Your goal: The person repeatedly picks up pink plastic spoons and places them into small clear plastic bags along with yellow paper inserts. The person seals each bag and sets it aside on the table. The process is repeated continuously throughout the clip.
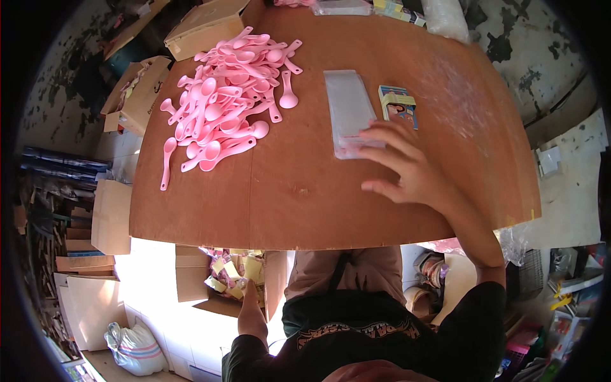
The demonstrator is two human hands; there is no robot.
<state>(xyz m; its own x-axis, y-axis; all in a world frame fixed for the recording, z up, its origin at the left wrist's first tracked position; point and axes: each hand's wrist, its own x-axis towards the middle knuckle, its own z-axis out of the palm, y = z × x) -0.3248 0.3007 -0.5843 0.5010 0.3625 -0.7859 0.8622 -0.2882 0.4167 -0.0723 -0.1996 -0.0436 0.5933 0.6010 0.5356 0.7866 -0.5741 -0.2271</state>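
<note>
My right hand is open over the table, fingers spread, its fingertips at the lower right part of a stack of clear plastic bags. I cannot tell whether they touch it. Just beyond the fingers lies a small bundle of printed cards with a pale band round it. To the left spreads a heap of pink plastic spoons. My left hand reaches down below the table's near edge, at an open carton of small yellow-and-pink packets. Its fingers do not show clearly.
The brown wooden table has a curved near edge in front of me. A cardboard box stands at its far left corner. A clear plastic roll lies at the far edge. A tied white sack sits on the floor at left.
</note>
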